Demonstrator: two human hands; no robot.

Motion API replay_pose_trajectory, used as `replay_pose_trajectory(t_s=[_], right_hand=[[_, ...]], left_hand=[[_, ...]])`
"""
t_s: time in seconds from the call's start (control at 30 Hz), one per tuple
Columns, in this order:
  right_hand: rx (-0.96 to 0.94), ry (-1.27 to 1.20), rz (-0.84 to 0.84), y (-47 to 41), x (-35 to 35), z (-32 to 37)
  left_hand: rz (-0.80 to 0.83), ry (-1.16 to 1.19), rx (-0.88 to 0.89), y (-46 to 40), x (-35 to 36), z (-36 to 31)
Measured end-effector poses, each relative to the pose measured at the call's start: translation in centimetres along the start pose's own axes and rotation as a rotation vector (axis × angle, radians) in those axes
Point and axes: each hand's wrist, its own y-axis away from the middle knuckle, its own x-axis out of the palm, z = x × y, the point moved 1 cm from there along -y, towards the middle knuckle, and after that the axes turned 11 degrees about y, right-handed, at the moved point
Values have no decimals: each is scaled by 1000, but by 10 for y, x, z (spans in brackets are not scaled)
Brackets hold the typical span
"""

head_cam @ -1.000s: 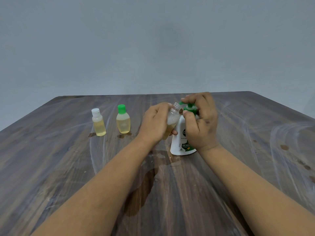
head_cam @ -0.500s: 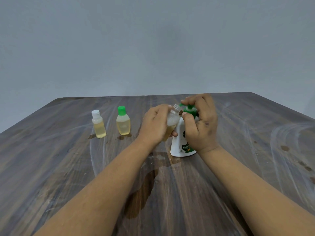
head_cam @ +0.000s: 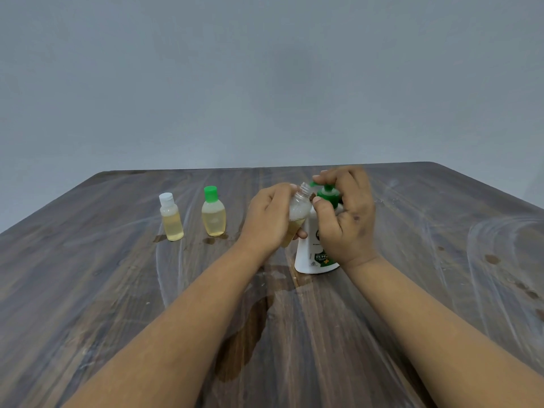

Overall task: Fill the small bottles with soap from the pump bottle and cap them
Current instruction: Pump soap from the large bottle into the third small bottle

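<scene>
My left hand [head_cam: 269,219] grips a small clear bottle [head_cam: 298,210], uncapped and tilted, its open neck just under the green spout. Yellowish soap fills its lower part. My right hand [head_cam: 346,213] wraps over the green pump head [head_cam: 329,195] of the white pump bottle [head_cam: 313,256], which stands upright on the wooden table [head_cam: 117,290]. To the left stand two filled small bottles: one with a white cap [head_cam: 170,217] and one with a green cap [head_cam: 213,212].
A dark wet patch [head_cam: 244,334] spreads on the table in front of the pump bottle, between my forearms. Small wet marks lie under the two capped bottles. White streaks cover the tabletop, and a plain grey wall stands behind.
My right hand has risen slightly with the pump head. The soap level in the held bottle looks a little higher. The left hand has barely moved.
</scene>
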Motion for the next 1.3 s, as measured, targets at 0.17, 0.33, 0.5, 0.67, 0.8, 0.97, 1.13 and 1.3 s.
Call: replay_pose_trajectory(t_s=[0.17,0.33,0.5,0.67,0.8,0.97,1.13,1.3], right_hand=[[-42,1,47,3,-4,1],[-11,-6,15,1,-1,0],[16,-34,-28,-1,1,-1],[-38,-36,37,3,-3,0],[-1,-39,-2,1,-2,1],[41,-62,-32,-2,1,-1],[-53,-38,29,3,-4,-1],[-11,-46,-3,0,-1,-1]], left_hand=[[-2,0,6,0,1,0],[-13,2,-2,0,1,-1],[-17,6,7,0,1,0],[-6,8,5,-1,1,0],[-4,18,3,-1,1,0],[-3,14,8,0,0,0],[13,-4,25,-1,0,1],[-1,1,23,-1,0,0]])
